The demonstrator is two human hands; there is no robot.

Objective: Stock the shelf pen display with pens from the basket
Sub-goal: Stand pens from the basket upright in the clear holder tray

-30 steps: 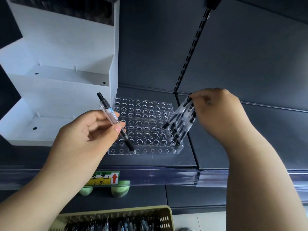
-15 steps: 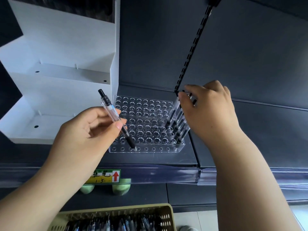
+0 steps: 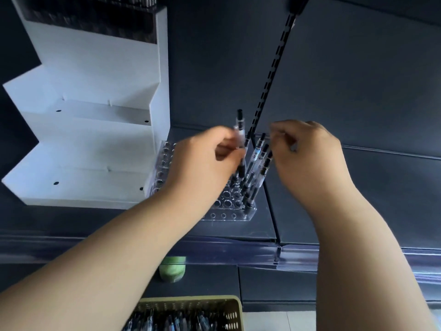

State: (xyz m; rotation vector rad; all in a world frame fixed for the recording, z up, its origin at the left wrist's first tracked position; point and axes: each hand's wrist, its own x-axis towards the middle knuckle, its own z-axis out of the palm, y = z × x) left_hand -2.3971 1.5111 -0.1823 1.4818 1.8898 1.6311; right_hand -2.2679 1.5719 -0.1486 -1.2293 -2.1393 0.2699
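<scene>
1. A white stand [image 3: 95, 139] sits on our shelf [image 3: 393, 199].
2. The basket [image 3: 186, 302] sits below.
3. The clear pen display [image 3: 224, 215] is beside the stand, pens [image 3: 257, 151] in its right side.
4. Our left hand [image 3: 202, 163] grips one pen [image 3: 239, 120] above it.
5. Our right hand [image 3: 307, 158]: we cannot tell its grip.

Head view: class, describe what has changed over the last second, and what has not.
The left hand, gripping its pen, moved right to the standing pens and tipped the pen nearly upright. The right hand stayed at those pens' tops; clear holder, basket and white stand are unmoved.
</scene>
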